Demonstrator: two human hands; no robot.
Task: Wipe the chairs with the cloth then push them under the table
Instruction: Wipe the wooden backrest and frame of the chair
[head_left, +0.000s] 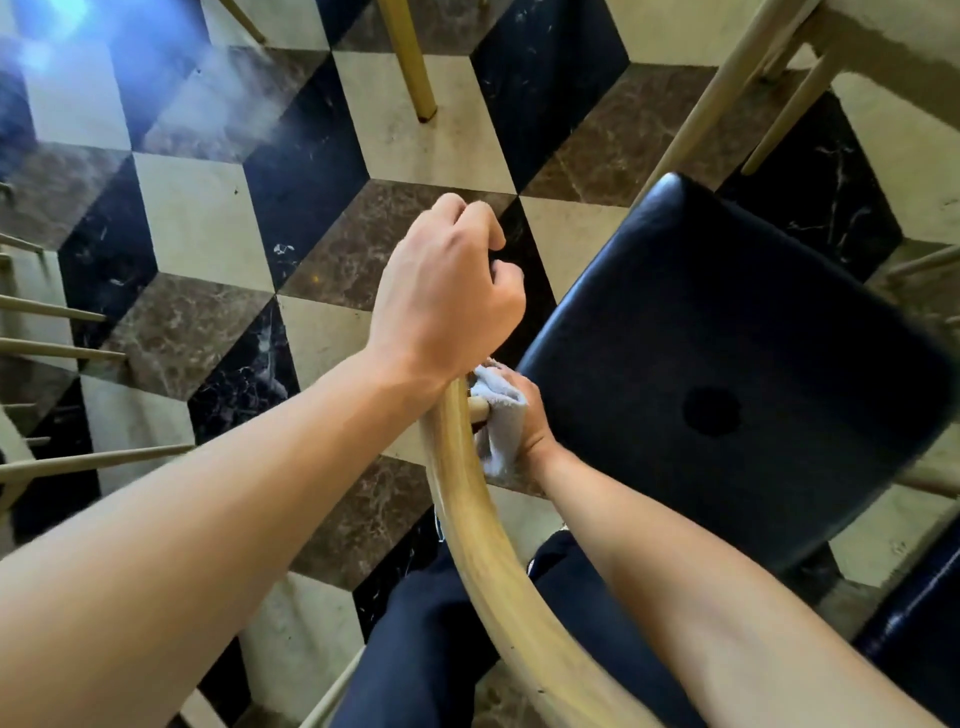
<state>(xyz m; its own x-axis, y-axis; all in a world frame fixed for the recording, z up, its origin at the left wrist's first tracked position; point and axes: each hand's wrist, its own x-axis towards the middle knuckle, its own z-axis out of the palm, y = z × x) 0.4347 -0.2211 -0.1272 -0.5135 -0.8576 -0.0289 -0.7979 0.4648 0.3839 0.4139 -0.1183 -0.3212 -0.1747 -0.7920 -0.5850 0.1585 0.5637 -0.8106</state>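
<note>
My left hand (447, 291) is curled over the top end of the chair's curved wooden back rail (485, 545), fingers folded round it in a firm grip, the forearm coming in from the lower left. Just below it, on the inner side of the rail, my right hand (530, 415) is closed on the grey cloth (500, 415), pressing it against the rail where a short spindle meets it. The cloth bunches between palm and wood, and part of it hangs down beside the wrist. The rail sweeps from under my left hand down toward the bottom edge. To the right of both hands lies the chair's black padded seat (737, 364), its near corner almost touching my right hand. Beyond the seat, pale wooden legs (696, 114) of other furniture stand on the chequered tile floor (208, 218), and another chair's spindles (62, 353) show at the left edge.
</note>
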